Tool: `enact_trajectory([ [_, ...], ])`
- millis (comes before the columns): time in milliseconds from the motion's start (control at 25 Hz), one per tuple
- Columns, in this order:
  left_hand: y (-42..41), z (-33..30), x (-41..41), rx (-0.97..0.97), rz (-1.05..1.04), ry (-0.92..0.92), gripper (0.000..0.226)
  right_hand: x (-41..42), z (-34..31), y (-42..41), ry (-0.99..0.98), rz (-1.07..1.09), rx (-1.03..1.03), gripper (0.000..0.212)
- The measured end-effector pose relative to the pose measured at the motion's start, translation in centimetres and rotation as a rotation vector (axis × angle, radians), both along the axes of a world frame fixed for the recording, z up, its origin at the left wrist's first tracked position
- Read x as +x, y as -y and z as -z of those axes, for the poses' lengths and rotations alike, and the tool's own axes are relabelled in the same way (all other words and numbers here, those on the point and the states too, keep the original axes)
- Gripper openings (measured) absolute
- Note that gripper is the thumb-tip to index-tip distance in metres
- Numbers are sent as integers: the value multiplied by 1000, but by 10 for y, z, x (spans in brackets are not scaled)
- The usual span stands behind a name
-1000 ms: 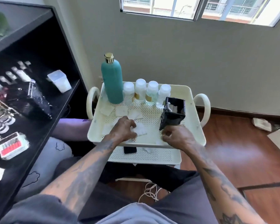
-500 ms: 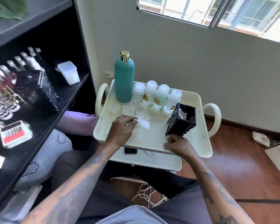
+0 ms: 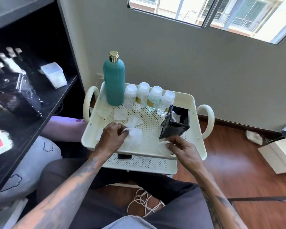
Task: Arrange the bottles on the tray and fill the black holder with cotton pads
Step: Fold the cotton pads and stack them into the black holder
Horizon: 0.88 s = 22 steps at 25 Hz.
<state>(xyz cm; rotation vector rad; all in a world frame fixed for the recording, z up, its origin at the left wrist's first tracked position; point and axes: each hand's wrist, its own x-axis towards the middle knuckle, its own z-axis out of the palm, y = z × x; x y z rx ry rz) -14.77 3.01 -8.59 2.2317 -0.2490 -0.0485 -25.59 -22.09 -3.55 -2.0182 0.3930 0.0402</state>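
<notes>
Two hands [image 3: 112,138] [image 3: 183,151] on cotton pads [image 3: 135,135] beside tilted black holder [image 3: 175,124].

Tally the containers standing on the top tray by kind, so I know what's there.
Tall teal bottle: 1
Small clear bottles with white caps: 4
Black holder: 1
Total: 6, all on the cream tray.

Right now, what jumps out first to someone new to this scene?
The tall teal bottle at the back left of the cream tray, with four small clear bottles lined up beside it. Near the tray's right side, a black holder tilts with white pads inside. In front, the left hand pinches a cotton pad, and the right hand pinches another.
</notes>
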Motion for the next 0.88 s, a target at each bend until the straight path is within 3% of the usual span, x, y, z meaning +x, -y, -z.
enact_trajectory([
  [120, 1, 2, -2, 35, 53, -6, 27, -4, -34, 4, 53, -103, 40, 19],
  [240, 3, 3, 1, 31, 72, -49, 4, 9, -78, 23, 86, -138, -4, 11],
  [480, 4, 5, 3, 34, 52, -39, 14, 55, -122, 47, 103, 22, -68, 17],
  [560, 5, 7, 3, 28, 43, -35, 14, 70, -118, 46, 280, 97, -316, 9],
  [640, 6, 6, 3, 24, 26, -41, 13, 79, -103, 39, 437, 52, -702, 8],
  [720, 5, 5, 2, 16, 21, -33, 13, 78, -78, 30, 421, -78, -988, 10],
  [880, 5, 3, 0, 21, 44, 31, 17, 72, -49, 26, 345, -229, -1097, 21],
])
